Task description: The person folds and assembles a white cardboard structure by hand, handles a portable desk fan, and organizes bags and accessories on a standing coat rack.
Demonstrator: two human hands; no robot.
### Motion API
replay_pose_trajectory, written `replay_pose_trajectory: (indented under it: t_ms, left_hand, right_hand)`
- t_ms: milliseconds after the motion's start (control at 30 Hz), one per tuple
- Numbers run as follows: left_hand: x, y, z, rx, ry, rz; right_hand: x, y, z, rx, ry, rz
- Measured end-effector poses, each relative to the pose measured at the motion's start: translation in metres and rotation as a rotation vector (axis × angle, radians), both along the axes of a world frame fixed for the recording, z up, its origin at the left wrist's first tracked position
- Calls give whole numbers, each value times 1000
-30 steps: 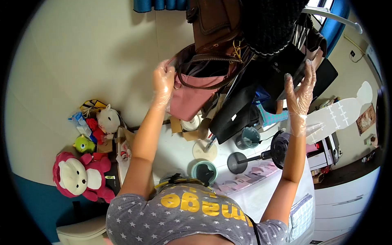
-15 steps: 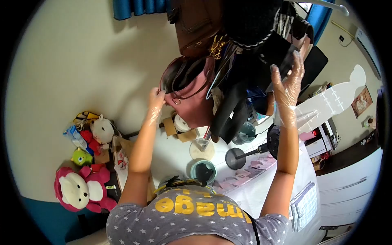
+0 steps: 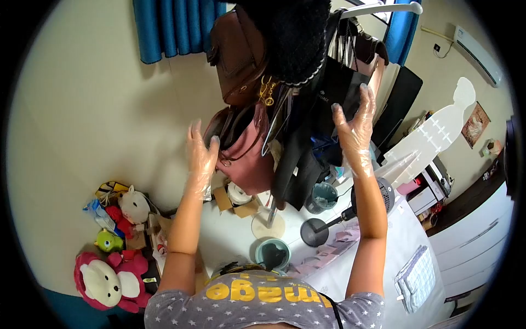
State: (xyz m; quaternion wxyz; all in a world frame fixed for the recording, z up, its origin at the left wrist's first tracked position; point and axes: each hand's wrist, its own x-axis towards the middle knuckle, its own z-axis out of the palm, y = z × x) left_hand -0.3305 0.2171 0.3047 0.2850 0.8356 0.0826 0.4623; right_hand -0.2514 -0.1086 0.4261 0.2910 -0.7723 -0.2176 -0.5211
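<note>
Left hand (image 3: 201, 156) fingers, closed on the rim of the pink bag (image 3: 249, 167) in the earlier frame, are now spread and raised beside it, and the whole view has swung so that the rack's white arm (image 3: 378, 9) sits farther left. Both hands are well apart, each in clear plastic. Left thumb lies close against the bag's edge; whether it touches, I cannot tell. Right hand (image 3: 356, 131), thumb and fingers parted, is in front of the black bag (image 3: 342, 82) with small pale lettering, and it grips nothing that I can see; contact there is also unclear.

Pink bag hangs low on the left of the crowded rack, mouth gaping, just below the brown backpack (image 3: 238, 55) and beside the gold charm (image 3: 267, 92). Dark fuzzy cloth (image 3: 296, 41) hangs next to that backpack.

To handle these bags well, I judge it best to take the pink one by its straps rather than its soft rim, and to keep the charm and the thin pale-blue loop (image 3: 267, 137) from snagging on them. Loose glove film probably slips on smooth leather, so a full-palm hold seems surer. Weight should stay balanced over the round base (image 3: 260, 227), since a hard sideways pull could tip the rack.
</note>
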Motion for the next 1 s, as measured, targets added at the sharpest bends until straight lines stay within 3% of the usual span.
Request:
replay_pose_trajectory:
  t_ms: [33,100,300,567,633,767,900,1000]
  left_hand:
    - [-2,-8,18,3,-11,-3]
    - [-6,-21,58,141,-302,-185]
    - [7,-44,120,426,-294,-150]
    - [28,-54,115,392,-340,-252]
    - [28,-56,115,430,-336,-232]
    - [30,-59,114,424,-317,-221]
    - [38,-54,107,435,-333,-240]
    - [47,-42,100,419,-388,-342]
  right_hand:
    - [-2,-1,0,-1,7,-3]
    - [-6,0,0,13,5,1]
    - [-15,1,1,-20,-24,-27]
    - [-24,-7,-22,7,14,24]
    - [-16,-17,-38,134,-20,56]
    - [-4,-23,-92,441,181,169]
    - [6,-28,-145,392,172,199]
    - [2,-26,-157,584,341,388]
